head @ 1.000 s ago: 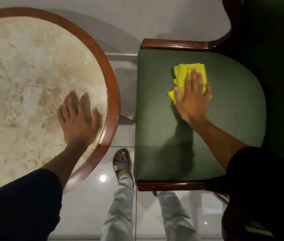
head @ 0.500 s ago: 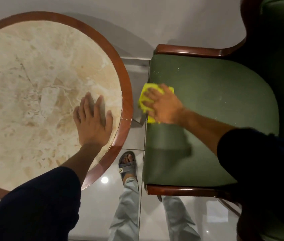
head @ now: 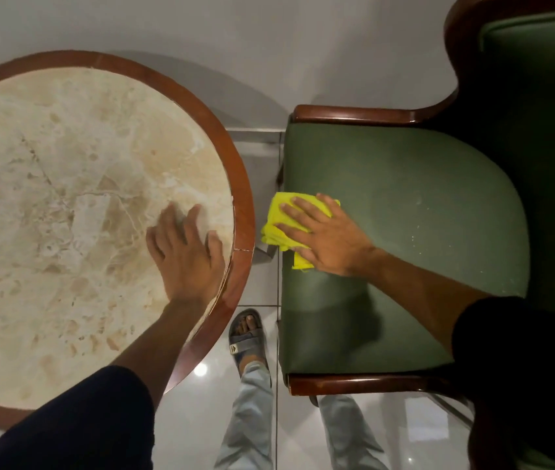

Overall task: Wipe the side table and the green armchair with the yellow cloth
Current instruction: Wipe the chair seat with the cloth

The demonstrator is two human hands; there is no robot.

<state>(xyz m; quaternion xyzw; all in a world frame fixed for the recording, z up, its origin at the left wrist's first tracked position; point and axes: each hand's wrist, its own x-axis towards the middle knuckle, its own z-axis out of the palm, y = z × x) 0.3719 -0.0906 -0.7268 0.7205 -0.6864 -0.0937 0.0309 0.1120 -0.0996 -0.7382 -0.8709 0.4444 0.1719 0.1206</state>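
The round side table [head: 242, 184], with a marble top and a brown wooden rim, fills the left. My left hand [head: 184, 252] lies flat on the marble near its right rim, fingers apart, holding nothing. The green armchair [head: 405, 205] stands on the right with its seat facing up. The yellow cloth [head: 278, 217] lies folded at the seat's left edge, partly hanging over it. My right hand [head: 323, 235] presses flat on the cloth and covers its right part.
Brown wooden arms [head: 354, 114] frame the seat at the far and near edges, and the padded backrest [head: 534, 79] rises at the right. Between table and chair runs a narrow strip of glossy white tile floor [head: 262, 286] with my sandalled foot [head: 247, 337].
My right hand has dragged the cloth from the seat's far middle to its left edge, then stayed there. The view has shifted, showing more of the table and backrest. The left hand has stayed put.
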